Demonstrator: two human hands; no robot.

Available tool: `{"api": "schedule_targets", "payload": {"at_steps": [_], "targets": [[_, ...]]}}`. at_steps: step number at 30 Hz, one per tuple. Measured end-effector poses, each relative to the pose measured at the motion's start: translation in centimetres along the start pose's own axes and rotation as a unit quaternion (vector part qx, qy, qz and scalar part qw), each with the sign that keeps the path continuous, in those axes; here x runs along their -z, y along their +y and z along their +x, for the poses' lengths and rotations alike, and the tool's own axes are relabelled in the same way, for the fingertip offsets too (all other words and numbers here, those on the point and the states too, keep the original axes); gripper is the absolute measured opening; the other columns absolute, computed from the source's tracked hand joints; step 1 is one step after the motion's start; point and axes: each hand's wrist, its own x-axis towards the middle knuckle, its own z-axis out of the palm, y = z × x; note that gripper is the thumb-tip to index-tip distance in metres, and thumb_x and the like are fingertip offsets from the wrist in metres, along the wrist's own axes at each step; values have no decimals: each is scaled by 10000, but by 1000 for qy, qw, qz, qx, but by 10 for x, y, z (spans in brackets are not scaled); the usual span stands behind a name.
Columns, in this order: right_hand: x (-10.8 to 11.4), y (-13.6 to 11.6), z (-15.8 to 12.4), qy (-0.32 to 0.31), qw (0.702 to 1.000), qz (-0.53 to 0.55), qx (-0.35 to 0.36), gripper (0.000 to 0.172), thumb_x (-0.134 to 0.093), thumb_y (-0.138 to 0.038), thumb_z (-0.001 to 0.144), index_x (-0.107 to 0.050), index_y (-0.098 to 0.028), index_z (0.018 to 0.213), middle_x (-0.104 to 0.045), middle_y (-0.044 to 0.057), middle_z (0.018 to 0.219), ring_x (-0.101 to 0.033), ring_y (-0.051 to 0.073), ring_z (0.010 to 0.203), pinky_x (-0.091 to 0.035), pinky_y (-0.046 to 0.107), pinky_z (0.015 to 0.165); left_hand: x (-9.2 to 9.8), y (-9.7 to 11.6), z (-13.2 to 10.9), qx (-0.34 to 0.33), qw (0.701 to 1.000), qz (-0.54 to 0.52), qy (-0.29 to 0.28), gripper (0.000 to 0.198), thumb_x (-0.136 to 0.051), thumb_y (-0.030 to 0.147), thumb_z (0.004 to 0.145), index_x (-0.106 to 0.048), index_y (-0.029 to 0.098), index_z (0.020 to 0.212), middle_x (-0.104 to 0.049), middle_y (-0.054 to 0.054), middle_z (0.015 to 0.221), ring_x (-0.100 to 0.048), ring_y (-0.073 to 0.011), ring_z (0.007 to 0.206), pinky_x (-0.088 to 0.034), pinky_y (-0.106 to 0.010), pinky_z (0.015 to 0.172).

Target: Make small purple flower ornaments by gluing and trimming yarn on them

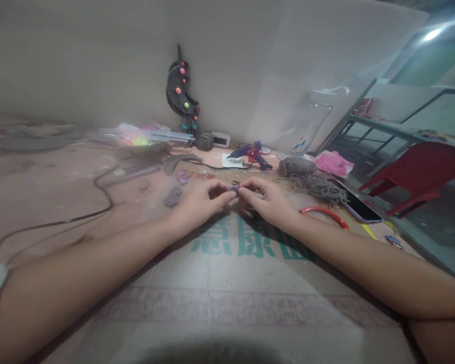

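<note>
Both my hands meet over the middle of the cardboard (227, 275), pinching one small purple-grey piece (235, 189) between them. Thumb and fingertips of my left hand (208, 197) close on its left side. On the other side my right hand (263, 197) grips it the same way. The piece is too small and blurred to tell its kind. To the left of my left hand lie a grey-purple lump (173, 196) and a small purple scrap (181, 177). Beside my right wrist are red-orange curved handles (326, 215), partly hidden by my forearm.
Behind my hands a glue gun (250, 153) with a red light rests on a white card. Grey yarn (313, 183), a phone (358, 202) and a clear bottle (313, 121) stand right. A dark moon ornament (180, 91) leans at the wall. A black cable (60, 222) crosses the left.
</note>
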Motion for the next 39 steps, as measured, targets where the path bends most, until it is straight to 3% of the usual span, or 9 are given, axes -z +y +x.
{"api": "schedule_targets", "payload": {"at_steps": [10,15,21,33,36,39], "targets": [[0,-1,0,-3,1000,3,4,200,-557,-346,903,-647,-185,828,-681,8,744,-608,139,685,-455,250,651,1,2,1,7,1000,20,18,279,-611,437,865,-682,167,891,-695,-27,836,-605,-169,753,-432,-294,677],[0,-1,0,0,1000,9,-7,185,-562,-336,898,-642,-182,833,-683,10,760,-609,139,694,-457,251,654,1,0,1,5,1000,-8,14,285,-615,427,864,-678,175,983,-715,-42,945,-635,-178,830,-465,-298,733],[1,-1,-1,-11,999,31,-13,241,-525,-363,934,-630,-183,814,-660,3,729,-593,132,679,-457,253,659,0,3,0,8,999,14,29,270,-609,432,861,-679,172,877,-695,-27,822,-607,-163,733,-441,-290,665],[1,1,-1,-7,1000,10,-5,214,-556,-359,913,-651,-187,830,-678,12,758,-605,145,696,-469,267,671,1,4,-1,-2,1000,10,24,258,-614,418,862,-689,175,908,-717,-43,875,-630,-177,781,-469,-289,700],[0,2,-1,-15,997,77,-25,242,-506,-399,942,-620,-187,922,-654,9,756,-606,138,669,-485,270,648,1,4,0,-4,999,9,37,239,-619,397,860,-687,171,902,-718,-46,883,-636,-180,799,-471,-294,722],[-1,3,1,-28,994,95,-44,274,-607,-414,877,-596,-186,1029,-678,24,822,-642,155,718,-505,281,655,2,3,0,-2,999,9,49,247,-621,402,862,-681,166,906,-716,-48,900,-640,-189,829,-470,-304,755]]}}
